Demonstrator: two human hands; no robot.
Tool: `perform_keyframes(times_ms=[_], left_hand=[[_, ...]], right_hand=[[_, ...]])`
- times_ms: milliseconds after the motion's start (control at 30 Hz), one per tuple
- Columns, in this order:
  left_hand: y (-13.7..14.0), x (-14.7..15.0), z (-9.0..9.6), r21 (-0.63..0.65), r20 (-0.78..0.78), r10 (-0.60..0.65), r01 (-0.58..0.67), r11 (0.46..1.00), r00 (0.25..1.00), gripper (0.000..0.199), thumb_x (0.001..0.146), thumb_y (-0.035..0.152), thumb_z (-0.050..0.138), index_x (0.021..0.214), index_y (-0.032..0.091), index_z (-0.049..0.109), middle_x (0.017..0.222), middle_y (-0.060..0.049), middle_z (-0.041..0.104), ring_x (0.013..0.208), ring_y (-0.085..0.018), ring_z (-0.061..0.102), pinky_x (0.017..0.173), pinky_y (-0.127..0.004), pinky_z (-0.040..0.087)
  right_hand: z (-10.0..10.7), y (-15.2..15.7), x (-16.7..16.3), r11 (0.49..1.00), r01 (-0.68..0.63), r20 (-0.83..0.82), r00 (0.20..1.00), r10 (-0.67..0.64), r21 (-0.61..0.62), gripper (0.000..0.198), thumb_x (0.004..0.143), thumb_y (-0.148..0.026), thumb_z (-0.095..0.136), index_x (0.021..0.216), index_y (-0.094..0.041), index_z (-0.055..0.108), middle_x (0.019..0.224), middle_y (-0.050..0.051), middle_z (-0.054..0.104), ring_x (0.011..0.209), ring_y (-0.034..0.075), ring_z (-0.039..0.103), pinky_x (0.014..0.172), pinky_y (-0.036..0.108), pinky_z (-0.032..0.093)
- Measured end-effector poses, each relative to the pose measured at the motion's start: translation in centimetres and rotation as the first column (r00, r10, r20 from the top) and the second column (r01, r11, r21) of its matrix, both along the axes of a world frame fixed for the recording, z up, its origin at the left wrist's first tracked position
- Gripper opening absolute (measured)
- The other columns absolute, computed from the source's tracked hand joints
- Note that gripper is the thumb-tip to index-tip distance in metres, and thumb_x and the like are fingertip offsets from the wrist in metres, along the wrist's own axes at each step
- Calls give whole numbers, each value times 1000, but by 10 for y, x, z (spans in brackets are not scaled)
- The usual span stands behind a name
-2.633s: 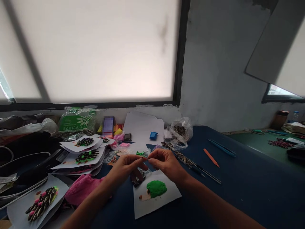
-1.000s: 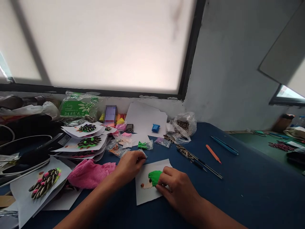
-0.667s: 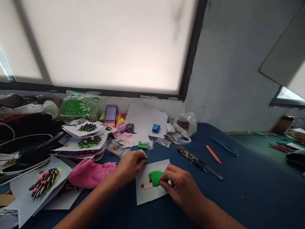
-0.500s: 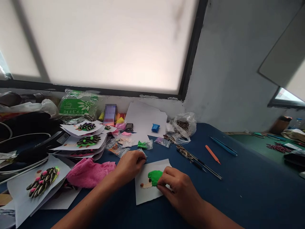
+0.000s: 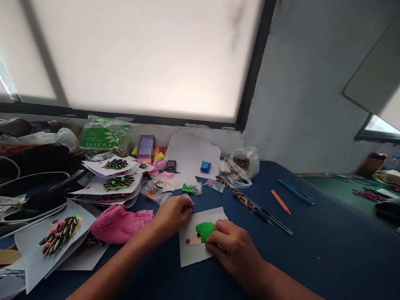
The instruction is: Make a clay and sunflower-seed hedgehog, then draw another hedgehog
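A white paper sheet (image 5: 190, 259) lies on the blue table before me. On it is a flat patch of green modelling clay (image 5: 204, 230), beside a beige clay piece (image 5: 195, 241) with small dark and brown dots. My right hand (image 5: 233, 246) is closed at the clay's right edge, thumb and fingers together and hiding that side. My left hand (image 5: 175, 213) rests by the sheet's upper left corner with its fingers curled together. A small clear bag (image 5: 189, 201) shows just behind its fingertips; whatever the fingers hold is hidden.
Papers with sunflower-seed hedgehogs (image 5: 61, 235) are stacked at left, beside a pink cloth (image 5: 123, 224). Behind lie clay packets (image 5: 192, 188), a blue clay lump (image 5: 205, 166) and a bag of seeds (image 5: 243, 163). Pens (image 5: 265, 214) and an orange marker (image 5: 281, 202) lie to the right.
The view has shifted slightly, so everything sits a little further right. My right hand stays at the green clay's edge; my left hand keeps its place by the sheet's corner.
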State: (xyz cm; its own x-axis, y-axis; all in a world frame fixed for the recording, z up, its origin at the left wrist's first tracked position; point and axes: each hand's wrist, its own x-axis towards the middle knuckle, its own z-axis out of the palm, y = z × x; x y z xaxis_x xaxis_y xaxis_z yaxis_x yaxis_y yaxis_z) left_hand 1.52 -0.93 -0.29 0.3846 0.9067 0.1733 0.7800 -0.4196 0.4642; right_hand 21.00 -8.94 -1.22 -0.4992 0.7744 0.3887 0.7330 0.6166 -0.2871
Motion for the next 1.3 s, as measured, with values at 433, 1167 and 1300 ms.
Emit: perform_keyframes(times_ms=[433,1167,1300], left_hand=[[1,-1,0,2,10,-14,14,1000,1000,20,80,16,54,82,21,73,78,-2,73,72,-18,63,61,-25,37],[1,0,-1,23,-10,-16,16,1000,1000,20,81,19,53,83,21,73,84,-3,74,78,-20,64,67,-28,42],[1,0,-2,19,-12,-9,9,1000,1000,20,82,19,52,85,22,72,88,-4,74,81,-21,65,69,-28,42]], right_hand=[[5,-5,0,999,3,-28,1000,-4,-38,12,85,-15,54,86,-20,66,81,3,61,70,15,55,60,25,37],[3,-15,7,977,-100,142,987,74,186,24,76,-6,46,83,-19,65,77,6,57,64,16,47,57,28,33],[3,-17,10,987,-75,91,994,62,144,30,78,-6,45,95,-19,66,82,7,58,68,18,49,59,29,35]])
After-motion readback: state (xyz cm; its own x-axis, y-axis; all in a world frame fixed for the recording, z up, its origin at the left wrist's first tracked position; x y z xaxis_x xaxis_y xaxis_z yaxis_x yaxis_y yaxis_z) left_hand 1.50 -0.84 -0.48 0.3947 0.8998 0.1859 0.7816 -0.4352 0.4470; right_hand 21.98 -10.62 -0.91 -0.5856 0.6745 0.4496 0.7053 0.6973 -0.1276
